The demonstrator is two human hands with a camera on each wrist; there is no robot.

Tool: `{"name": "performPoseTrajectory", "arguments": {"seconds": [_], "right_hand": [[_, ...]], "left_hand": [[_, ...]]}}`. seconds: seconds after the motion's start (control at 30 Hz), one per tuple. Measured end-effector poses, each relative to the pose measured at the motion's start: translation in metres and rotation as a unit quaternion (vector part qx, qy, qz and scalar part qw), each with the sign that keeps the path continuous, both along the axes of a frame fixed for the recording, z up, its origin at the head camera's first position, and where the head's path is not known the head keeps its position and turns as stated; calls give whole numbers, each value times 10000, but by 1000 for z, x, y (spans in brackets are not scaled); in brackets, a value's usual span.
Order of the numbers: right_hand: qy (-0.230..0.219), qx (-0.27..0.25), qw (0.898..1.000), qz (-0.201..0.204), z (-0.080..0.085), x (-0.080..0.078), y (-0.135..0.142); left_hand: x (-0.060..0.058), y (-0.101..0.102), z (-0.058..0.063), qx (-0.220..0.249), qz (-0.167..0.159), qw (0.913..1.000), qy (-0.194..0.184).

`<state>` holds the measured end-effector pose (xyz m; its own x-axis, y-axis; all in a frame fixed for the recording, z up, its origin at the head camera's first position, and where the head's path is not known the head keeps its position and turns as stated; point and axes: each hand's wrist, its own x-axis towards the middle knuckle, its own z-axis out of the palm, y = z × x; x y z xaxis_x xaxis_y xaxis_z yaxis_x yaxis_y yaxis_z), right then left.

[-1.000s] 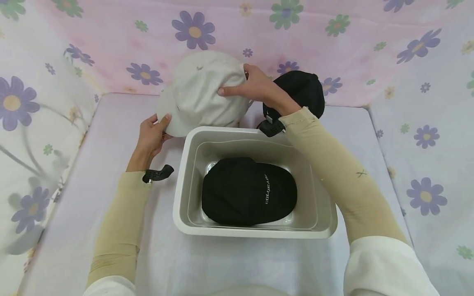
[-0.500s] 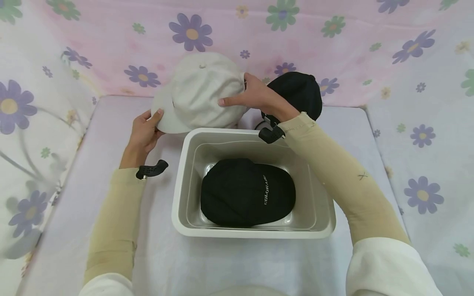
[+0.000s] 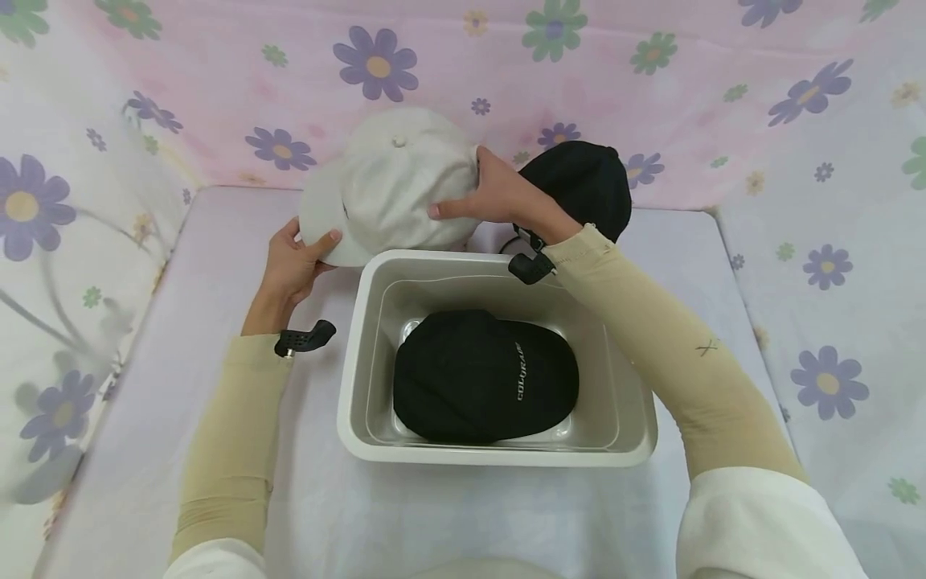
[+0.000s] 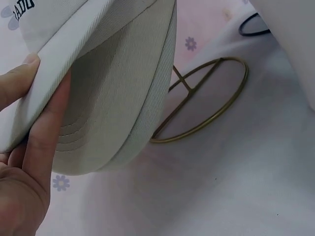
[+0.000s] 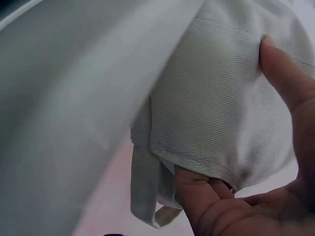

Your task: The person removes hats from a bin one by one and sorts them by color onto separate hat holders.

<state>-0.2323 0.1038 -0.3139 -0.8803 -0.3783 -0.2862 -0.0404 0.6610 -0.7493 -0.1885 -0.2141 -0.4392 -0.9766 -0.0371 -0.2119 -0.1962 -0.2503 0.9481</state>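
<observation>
A white cap [image 3: 405, 177] is between both hands behind the bin, its brim to the left. My left hand [image 3: 292, 261] pinches the brim, thumb on top and fingers underneath. My right hand [image 3: 502, 189] holds the back of the crown, thumb outside and fingers tucked under the lower edge, as the right wrist view shows. A loose strap [image 5: 143, 187] hangs from the cap there. Dark letters [image 4: 23, 7] show on its front in the left wrist view. Inside the beige bin [image 3: 350, 362] lies a black cap [image 3: 456, 378] with white lettering, brim to the right.
Another black cap [image 3: 582, 181] stands behind the bin at right, partly hidden by my right wrist. Below the white cap is a brass wire stand [image 4: 191, 91]; a dark wire ring [image 4: 253, 33] lies farther off. Flowered cloth walls [image 3: 615, 88] close in the table's back and sides.
The white cap has turned and tipped slightly, bringing its top button lower. My right hand has come down a little with it. My left hand shifted left, then partly back.
</observation>
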Motion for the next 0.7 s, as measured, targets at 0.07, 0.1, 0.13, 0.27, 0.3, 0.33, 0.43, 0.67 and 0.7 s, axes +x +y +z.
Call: {"name": "performPoseTrajectory", "arguments": {"seconds": [0.07, 0.1, 0.13, 0.27, 0.3, 0.33, 0.43, 0.67, 0.7], "right_hand": [[108, 146, 9998, 127, -1, 0, 1], [147, 237, 9994, 181, -2, 0, 1], [164, 310, 9991, 222, -2, 1, 1], [151, 445, 9985, 268, -3, 3, 0], [140, 450, 9986, 246, -3, 3, 0], [139, 464, 9986, 235, -4, 3, 0], [180, 492, 9984, 232, -5, 3, -2], [155, 633, 9976, 240, -5, 5, -2], [145, 615, 9977, 230, -6, 5, -2]], "left_hand": [[-2, 0, -1, -54, 16, 10000, 41], [-3, 0, -1, -84, 18, 10000, 51], [-4, 0, -1, -111, 27, 9999, 64], [-7, 0, 0, -164, 70, 9998, 55], [-8, 0, 0, -160, 72, 9998, 26], [-8, 0, 0, -142, 79, 9999, -17], [-8, 1, -2, -4, 126, 9997, -191], [-5, 7, -5, 171, 301, 9988, -352], [-4, 8, -5, 154, 296, 9989, -333]]}}
